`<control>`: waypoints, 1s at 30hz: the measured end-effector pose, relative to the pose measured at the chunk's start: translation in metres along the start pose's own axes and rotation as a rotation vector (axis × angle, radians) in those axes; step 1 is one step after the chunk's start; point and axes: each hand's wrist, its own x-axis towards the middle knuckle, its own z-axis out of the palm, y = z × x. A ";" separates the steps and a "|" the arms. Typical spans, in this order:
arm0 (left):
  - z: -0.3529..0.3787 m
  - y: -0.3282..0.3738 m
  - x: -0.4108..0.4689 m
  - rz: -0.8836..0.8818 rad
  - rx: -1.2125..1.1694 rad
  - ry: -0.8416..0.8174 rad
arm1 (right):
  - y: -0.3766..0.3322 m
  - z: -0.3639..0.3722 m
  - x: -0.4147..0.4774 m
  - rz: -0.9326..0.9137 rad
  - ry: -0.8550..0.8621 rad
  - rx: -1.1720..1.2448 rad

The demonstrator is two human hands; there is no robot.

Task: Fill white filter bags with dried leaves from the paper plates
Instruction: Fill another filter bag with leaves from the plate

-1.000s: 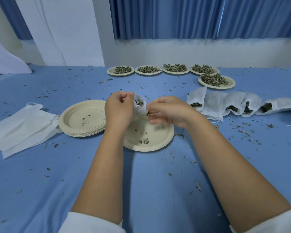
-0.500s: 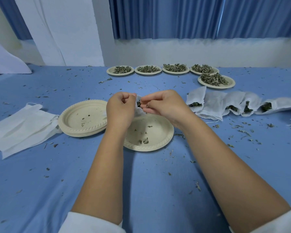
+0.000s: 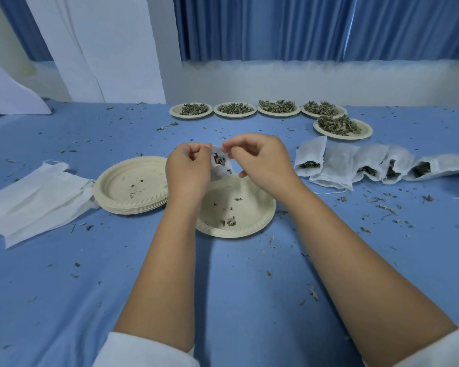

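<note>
The bag [image 3: 220, 162] hangs just above the near plate [image 3: 249, 229], with dark leaves [image 3: 219, 159] showing at its open mouth. Both hands are close together and clamped on it: the left hand [image 3: 188, 168] grips the left edge with curled fingers, and the right hand [image 3: 260, 160] pinches the right edge.

The likeliest slip is a spill. With the mouth open and the cloth limp, a tilt or a loosened pinch would probably shed leaves. If the bag drifts beyond the rim, they would land on the table [image 3: 236, 287], which is already littered with crumbs. Pulling the two edges apart too hard might tear the thin fabric. Whether a drawstring is in hand cannot be told.

Only scraps lie on the near plate, so the next fill probably means reaching to the full plates [image 3: 278, 107] at the far side. That reach passes near the filled bags [image 3: 339, 165] on the right, which lie on their sides with open mouths, so a brushing arm could empty them.
</note>
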 end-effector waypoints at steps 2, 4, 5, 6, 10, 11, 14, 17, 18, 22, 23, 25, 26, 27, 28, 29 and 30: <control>0.000 -0.001 0.002 -0.006 -0.015 0.021 | 0.000 -0.004 0.002 0.008 0.045 -0.043; -0.001 -0.001 0.003 -0.015 -0.031 0.031 | 0.003 -0.009 0.005 0.062 0.019 -0.170; -0.001 -0.002 0.004 -0.018 -0.035 0.035 | 0.005 -0.011 0.005 0.097 -0.043 -0.251; -0.001 -0.002 0.004 -0.018 -0.035 0.037 | 0.007 -0.012 0.005 0.130 -0.139 -0.347; -0.001 -0.002 0.004 -0.017 -0.028 0.029 | 0.014 -0.004 -0.002 0.159 -0.510 -0.713; -0.001 -0.002 0.004 -0.015 -0.026 0.027 | 0.014 -0.001 -0.004 0.159 -0.552 -0.729; -0.001 -0.001 0.004 -0.007 -0.026 0.025 | 0.008 0.003 -0.008 0.175 -0.654 -0.672; 0.000 -0.001 0.003 -0.001 -0.018 0.025 | 0.001 0.003 -0.011 0.215 -0.742 -0.552; 0.000 -0.001 0.002 -0.002 -0.015 0.026 | 0.000 0.000 -0.012 0.223 -0.745 -0.527; 0.000 -0.001 0.003 -0.009 -0.018 0.026 | 0.002 -0.010 -0.010 0.208 -0.830 -0.560; 0.000 -0.002 0.003 -0.011 -0.017 0.024 | 0.003 -0.010 -0.010 0.182 -0.857 -0.596; 0.000 -0.002 0.003 -0.012 -0.013 0.020 | 0.005 -0.006 -0.011 0.131 -0.868 -0.643; 0.000 -0.002 0.002 -0.010 -0.009 0.019 | 0.006 -0.003 -0.011 0.123 -0.858 -0.637; 0.001 -0.002 0.002 -0.009 -0.007 0.019 | 0.006 0.000 -0.012 0.121 -0.844 -0.624; 0.001 -0.002 0.002 -0.009 -0.009 0.019 | 0.007 0.002 -0.013 0.115 -0.830 -0.614; 0.001 -0.002 0.002 -0.010 -0.015 0.019 | 0.007 0.004 -0.013 0.106 -0.818 -0.612; 0.001 -0.002 0.002 -0.012 -0.017 0.019 | 0.007 0.006 -0.014 0.096 -0.809 -0.613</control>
